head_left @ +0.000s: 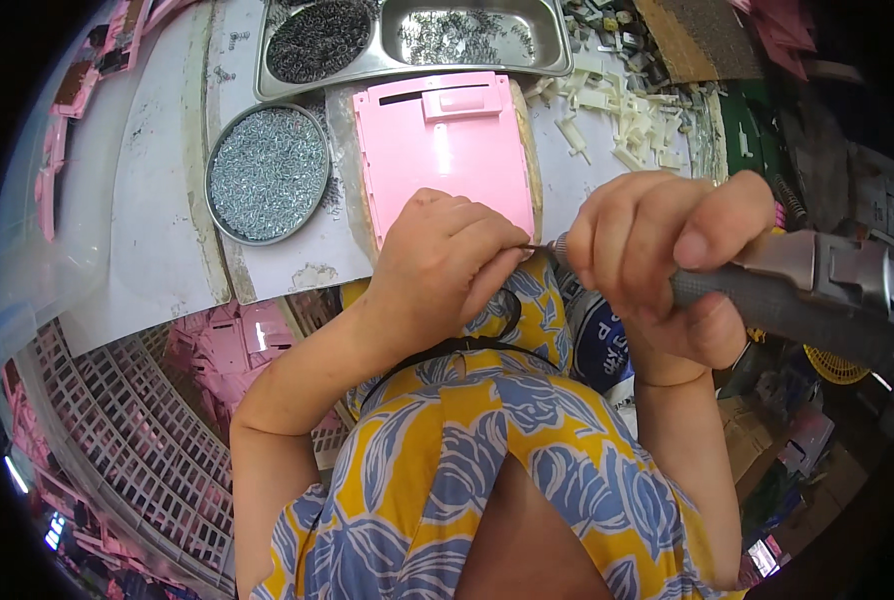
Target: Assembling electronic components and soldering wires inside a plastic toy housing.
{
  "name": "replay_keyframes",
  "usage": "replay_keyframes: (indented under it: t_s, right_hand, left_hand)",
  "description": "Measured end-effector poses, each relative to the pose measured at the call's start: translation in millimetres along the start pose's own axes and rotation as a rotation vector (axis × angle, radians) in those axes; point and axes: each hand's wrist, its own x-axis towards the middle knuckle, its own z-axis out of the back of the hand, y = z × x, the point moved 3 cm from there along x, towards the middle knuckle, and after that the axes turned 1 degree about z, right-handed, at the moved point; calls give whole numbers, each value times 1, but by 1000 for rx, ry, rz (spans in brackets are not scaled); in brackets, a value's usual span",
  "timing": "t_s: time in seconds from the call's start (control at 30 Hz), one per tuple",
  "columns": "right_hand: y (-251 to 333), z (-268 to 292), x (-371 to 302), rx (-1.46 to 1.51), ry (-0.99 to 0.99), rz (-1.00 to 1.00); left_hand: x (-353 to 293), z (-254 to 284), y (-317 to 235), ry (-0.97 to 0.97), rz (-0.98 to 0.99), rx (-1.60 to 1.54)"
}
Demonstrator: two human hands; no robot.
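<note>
My right hand is wrapped round a dark-handled electric screwdriver. Its thin bit points left and meets the fingertips of my left hand. Those fingertips are pinched together at the bit's end; whatever lies between them is too small to make out. Flat on the table, just beyond my left hand, is a pink plastic panel with a dark slot and a raised pink piece near its far edge. My left hand covers part of the panel's near edge.
Left of the panel stands a round dish of small silvery screws. A steel tray with springs in its compartments lies at the back. White plastic parts are heaped at the right. Below left sits a grey lattice basket beside pink parts.
</note>
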Motion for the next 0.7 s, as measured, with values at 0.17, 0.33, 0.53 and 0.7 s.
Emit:
replay_keyframes:
  t_s: [0.17, 0.33, 0.53, 0.7]
  right_hand:
    - [-4, 4, 1, 4, 22, -2]
    - [2, 9, 13, 4, 55, 66]
    - [-6, 3, 15, 21, 84, 63]
    - [0, 9, 15, -32, 19, 86]
  left_hand:
    - [2, 2, -5, -71, -63, 137]
    - [10, 6, -5, -109, -27, 174]
    - [0, 5, 4, -132, -24, 70]
    - [4, 42, 17, -185, -7, 178]
